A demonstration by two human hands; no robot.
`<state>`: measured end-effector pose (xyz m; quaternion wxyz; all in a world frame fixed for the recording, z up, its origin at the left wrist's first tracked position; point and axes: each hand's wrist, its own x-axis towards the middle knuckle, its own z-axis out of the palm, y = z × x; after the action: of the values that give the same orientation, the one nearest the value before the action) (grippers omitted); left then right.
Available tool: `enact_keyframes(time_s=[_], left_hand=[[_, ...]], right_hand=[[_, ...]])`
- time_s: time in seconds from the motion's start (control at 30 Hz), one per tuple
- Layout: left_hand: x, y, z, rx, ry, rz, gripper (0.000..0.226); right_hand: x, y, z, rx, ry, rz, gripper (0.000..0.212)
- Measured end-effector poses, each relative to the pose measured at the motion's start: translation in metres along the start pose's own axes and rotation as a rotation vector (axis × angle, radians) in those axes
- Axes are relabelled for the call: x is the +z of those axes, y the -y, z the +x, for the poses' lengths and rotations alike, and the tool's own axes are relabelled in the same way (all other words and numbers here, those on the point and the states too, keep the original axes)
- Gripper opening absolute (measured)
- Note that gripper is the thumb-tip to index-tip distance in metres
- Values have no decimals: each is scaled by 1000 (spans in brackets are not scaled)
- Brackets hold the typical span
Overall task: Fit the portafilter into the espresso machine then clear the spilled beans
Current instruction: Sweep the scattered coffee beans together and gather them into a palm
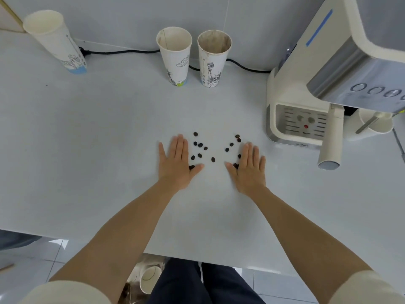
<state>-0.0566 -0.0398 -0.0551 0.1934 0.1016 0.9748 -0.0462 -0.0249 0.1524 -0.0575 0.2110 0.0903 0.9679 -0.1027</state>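
The spilled beans (200, 150) lie loose on the white table (87, 150), bracketed by two flat palms: the left hand (175, 163) at their 9 o'clock, the right hand (247, 167) at their 3 o'clock. Both sets of fingers lie straight and close together, thumbs angled inward, holding nothing; a few beans touch each thumb.

The portafilter (332, 137) hangs in the espresso machine (306, 88) at 2 o'clock, handle jutting toward the person, so the first step looks done. The sweep-up seems only beginning: every bean remains scattered.

There is bare table between the palms to herd them together. The near edge at 6 o'clock is well apart, with a cup (150, 279) below it. Two paper cups (192, 55) stand at 12 o'clock, another (54, 40) at 10 o'clock, all clear of the hands.
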Motion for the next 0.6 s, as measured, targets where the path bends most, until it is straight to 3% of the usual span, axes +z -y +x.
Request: enact_keyframes(time_s=[0.6], left_hand=[[-13, -11, 41, 306, -52, -40, 105]], right_hand=[[-18, 4, 40, -262, 27, -122, 69]])
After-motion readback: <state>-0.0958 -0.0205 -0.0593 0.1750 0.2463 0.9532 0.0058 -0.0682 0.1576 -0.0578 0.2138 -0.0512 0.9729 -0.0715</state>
